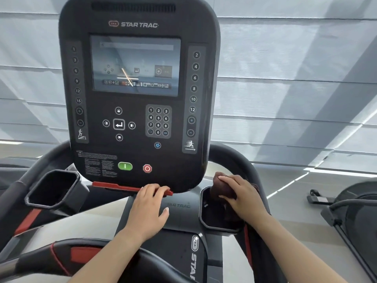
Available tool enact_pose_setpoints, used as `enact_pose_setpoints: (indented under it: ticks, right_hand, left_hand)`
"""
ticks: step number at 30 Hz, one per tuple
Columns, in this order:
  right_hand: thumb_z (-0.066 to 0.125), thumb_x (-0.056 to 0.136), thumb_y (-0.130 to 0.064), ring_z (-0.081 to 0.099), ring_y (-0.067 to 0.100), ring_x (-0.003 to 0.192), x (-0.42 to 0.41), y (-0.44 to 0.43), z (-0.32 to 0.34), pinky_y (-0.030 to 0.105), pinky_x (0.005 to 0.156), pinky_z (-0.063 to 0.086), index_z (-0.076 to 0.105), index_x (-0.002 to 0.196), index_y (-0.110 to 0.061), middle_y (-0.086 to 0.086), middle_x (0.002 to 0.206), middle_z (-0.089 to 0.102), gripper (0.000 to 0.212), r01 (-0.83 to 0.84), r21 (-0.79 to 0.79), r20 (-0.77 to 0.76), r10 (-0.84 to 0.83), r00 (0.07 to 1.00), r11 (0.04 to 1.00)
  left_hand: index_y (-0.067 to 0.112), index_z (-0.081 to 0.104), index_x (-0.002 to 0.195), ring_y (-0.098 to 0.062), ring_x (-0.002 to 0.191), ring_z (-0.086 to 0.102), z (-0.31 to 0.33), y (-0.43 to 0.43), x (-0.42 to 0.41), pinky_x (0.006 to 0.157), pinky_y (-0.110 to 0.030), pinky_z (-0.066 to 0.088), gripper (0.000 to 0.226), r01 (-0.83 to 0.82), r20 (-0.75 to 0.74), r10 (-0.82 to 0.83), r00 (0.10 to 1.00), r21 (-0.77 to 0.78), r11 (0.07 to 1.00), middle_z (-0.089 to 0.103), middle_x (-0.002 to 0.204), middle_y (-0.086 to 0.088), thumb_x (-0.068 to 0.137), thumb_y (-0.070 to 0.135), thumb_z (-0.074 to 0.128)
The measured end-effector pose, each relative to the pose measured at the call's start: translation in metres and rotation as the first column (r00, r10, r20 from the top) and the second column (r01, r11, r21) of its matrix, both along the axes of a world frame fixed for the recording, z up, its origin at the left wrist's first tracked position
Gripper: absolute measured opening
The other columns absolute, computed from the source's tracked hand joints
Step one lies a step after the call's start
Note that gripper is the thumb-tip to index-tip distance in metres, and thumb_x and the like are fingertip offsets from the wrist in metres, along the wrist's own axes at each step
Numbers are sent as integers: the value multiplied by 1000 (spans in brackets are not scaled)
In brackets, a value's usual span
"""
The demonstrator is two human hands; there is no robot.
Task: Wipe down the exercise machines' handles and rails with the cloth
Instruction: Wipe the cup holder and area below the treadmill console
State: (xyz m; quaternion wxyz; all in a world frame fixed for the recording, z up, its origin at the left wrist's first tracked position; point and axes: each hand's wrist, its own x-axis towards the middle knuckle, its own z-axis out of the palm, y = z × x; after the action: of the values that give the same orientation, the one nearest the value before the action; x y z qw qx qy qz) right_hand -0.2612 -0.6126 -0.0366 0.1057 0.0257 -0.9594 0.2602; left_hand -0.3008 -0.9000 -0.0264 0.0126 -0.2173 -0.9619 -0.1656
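Note:
I stand at a black Star Trac treadmill console (138, 94). My right hand (240, 193) is closed on a dark brown cloth (223, 187), bunched at the top rim of the right cup holder (219, 225), next to the curved black right handrail (234, 158). My left hand (149, 207) rests flat under the console's lower edge, fingers lying over the red strip (114, 186), holding nothing. The curved front handlebar (85, 252), with red bands, crosses below my left forearm.
The left cup holder (53, 188) and left handrail (40, 162) are on the left. A second machine (346, 205) stands at the right edge. Pale pleated blinds (285, 78) fill the wall behind the console.

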Motion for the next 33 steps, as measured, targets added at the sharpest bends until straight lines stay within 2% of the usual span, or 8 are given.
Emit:
enact_pose_setpoints:
  ticks: [3, 7, 9, 14, 20, 24, 30, 33]
  right_hand:
    - [74, 76, -23, 54, 16, 104, 9, -1, 6, 31, 89, 44, 50, 126, -33, -10, 118, 56, 56, 74, -119, -69, -83, 994, 990]
    - [73, 77, -22, 47, -1, 107, 22, -12, 17, 7, 91, 31, 47, 126, -39, -23, 117, 51, 58, 127, -280, -124, -167, 978, 951]
    - [72, 77, -25, 47, 1, 108, 26, -24, 24, 11, 90, 33, 46, 126, -40, -22, 118, 51, 57, 119, -244, -95, -146, 985, 963]
    - [63, 83, -38, 48, 21, 114, 20, -79, 17, 40, 94, 42, 43, 133, -34, -6, 130, 50, 54, 121, 11, 143, -121, 982, 993]
    - [56, 86, -46, 48, 24, 110, 35, -104, 26, 42, 87, 44, 43, 131, -37, -7, 131, 45, 48, 96, 237, 288, -165, 943, 967]
    - [60, 84, -43, 51, 18, 107, 66, -110, 43, 39, 87, 45, 46, 128, -37, -11, 123, 49, 46, 156, 144, 248, -188, 950, 977]
    - [67, 80, -35, 46, -5, 104, 107, -145, 72, 3, 88, 27, 49, 122, -42, -22, 116, 52, 46, 308, -215, -13, -318, 948, 927]
    - [64, 80, -43, 46, -4, 111, 121, -181, 74, 10, 95, 31, 47, 124, -41, -22, 120, 52, 47, 250, -226, 22, -252, 967, 942]
  left_hand:
    - [24, 42, 130, -16, 127, 34, 4, -4, 0, 108, -31, 30, 53, 30, 28, -32, 999, 76, 997, 43, 130, 1, 80, 31, 59]
    - [26, 39, 132, -11, 128, 29, 9, -9, 2, 108, -27, 29, 53, 77, 40, -83, 996, 134, 988, 38, 133, 6, 82, 33, 57]
    - [26, 40, 131, -10, 128, 28, 10, -14, 2, 107, -26, 28, 53, 95, 37, -102, 994, 150, 984, 37, 133, 7, 82, 32, 58]
    - [26, 42, 130, -11, 129, 28, 12, -32, 8, 104, -23, 25, 51, 133, 30, -141, 990, 180, 975, 38, 134, 5, 82, 32, 59]
    - [27, 39, 133, -11, 132, 23, 15, -61, 17, 110, -25, 19, 51, 172, 74, -189, 979, 191, 966, 35, 139, 4, 85, 37, 53]
    - [26, 39, 133, -10, 132, 24, 18, -81, 24, 109, -23, 17, 49, 206, 81, -224, 971, 188, 960, 36, 139, 5, 87, 38, 51]
    - [26, 43, 129, -9, 130, 29, 22, -105, 31, 109, -25, 24, 42, 285, 67, -301, 951, 185, 941, 41, 136, 7, 89, 39, 48]
    - [28, 50, 121, -9, 124, 37, 20, -114, 36, 102, -28, 37, 34, 316, 51, -325, 944, 140, 939, 49, 128, 10, 91, 42, 40]
